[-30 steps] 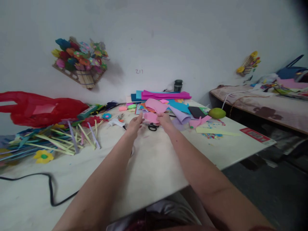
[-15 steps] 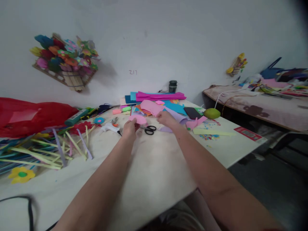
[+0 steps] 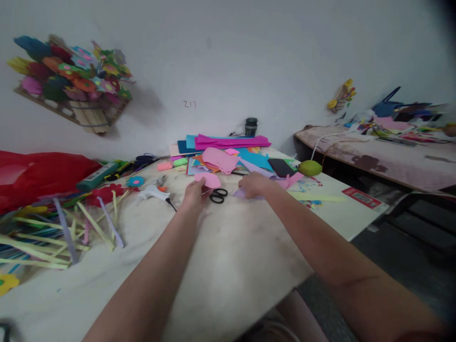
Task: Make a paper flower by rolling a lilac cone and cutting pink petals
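My left hand [image 3: 194, 194] is closed on a small pink paper piece [image 3: 210, 180], holding it just above the white table [image 3: 228, 256]. Black-handled scissors [image 3: 218, 194] lie right beside that hand. My right hand [image 3: 253, 184] rests palm down on a pale purple paper scrap [image 3: 239, 193], fingers curled over it. Behind both hands sits a heap of coloured sheets [image 3: 228, 152] in pink, blue, magenta and orange.
A white glue gun [image 3: 153, 193], yellow and purple paper strips [image 3: 71, 228] and a red plastic bag [image 3: 39, 175] lie at left. A black phone [image 3: 281, 167], a green fruit [image 3: 309, 167] and a red card [image 3: 361, 198] sit at right. Paper flowers [image 3: 71, 76] hang on the wall.
My left hand took up the pink paper piece and drew it back toward me. My right hand slid right and down onto the purple scrap. The view swung to the right.
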{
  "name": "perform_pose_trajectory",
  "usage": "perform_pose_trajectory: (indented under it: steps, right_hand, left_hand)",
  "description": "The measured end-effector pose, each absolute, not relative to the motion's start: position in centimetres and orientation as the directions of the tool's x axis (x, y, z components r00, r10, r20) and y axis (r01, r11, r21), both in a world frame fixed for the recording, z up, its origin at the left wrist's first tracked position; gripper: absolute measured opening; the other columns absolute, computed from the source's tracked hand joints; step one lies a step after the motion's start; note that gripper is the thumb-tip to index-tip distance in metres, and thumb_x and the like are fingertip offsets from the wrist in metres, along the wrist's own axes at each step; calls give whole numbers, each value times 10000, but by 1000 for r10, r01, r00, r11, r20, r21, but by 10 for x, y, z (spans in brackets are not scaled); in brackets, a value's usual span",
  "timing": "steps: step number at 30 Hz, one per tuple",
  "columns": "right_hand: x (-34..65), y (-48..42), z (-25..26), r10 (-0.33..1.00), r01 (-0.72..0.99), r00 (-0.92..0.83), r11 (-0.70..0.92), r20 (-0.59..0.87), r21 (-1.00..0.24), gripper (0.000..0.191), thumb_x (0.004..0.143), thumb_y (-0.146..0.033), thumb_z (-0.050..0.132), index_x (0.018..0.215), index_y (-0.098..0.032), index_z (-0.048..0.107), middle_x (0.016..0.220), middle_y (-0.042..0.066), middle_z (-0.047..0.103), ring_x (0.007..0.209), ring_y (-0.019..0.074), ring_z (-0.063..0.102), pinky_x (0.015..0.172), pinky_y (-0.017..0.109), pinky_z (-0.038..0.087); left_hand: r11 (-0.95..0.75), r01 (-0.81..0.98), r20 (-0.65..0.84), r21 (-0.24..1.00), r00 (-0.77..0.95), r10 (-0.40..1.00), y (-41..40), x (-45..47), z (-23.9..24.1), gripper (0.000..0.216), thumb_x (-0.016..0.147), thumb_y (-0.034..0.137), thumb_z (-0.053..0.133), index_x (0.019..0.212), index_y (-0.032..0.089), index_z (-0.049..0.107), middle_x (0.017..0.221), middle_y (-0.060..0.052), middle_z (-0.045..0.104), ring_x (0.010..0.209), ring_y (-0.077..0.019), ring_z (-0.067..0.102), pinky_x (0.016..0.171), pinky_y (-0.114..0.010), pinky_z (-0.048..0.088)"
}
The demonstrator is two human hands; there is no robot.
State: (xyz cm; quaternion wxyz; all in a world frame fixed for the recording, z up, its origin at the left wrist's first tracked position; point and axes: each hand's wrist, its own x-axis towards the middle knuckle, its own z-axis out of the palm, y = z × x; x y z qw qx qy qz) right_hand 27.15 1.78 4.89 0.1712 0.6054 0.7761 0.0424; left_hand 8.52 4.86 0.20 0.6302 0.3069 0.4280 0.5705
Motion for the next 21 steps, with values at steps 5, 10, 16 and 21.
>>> perform_pose_trajectory:
  steps: [5,10,16,21]
  right_hand:
    - [274,18,37,958,903,-271,287,-95,321,330,776,-81,556,1063,-99,718,1082,190,702,1006,307,665,805,357,478]
    - [289,27,32,959,947,-280,269,40,174,270,783,-112,581,1002,-164,731,1158,132,678,1060,278,632,767,305,469]
    - [303,50,42,946,917,-154,244,284,-315,85,779,-233,656,785,-189,728,891,49,720,862,188,628,696,249,433]
    - [305,65,52,886,563,154,285,437,-776,156,765,-304,661,712,-160,688,650,-4,613,588,118,524,541,233,388]
  left_hand:
    - [160,-427,-184,890,-16,983,46,84,2,126,831,180,610,724,163,545,668,-12,580,560,-103,558,561,-237,498]
    - [153,-426,-175,892,-14,984,45,82,2,121,817,197,632,744,163,543,663,-6,578,566,-100,556,560,-229,503]
    - [162,-418,-179,894,-1,984,42,82,4,101,827,181,613,743,157,561,645,-14,588,561,-102,558,539,-222,503]
    - [136,-396,-138,908,23,990,43,82,2,141,776,225,679,719,156,570,660,-11,600,566,-105,574,552,-233,504]
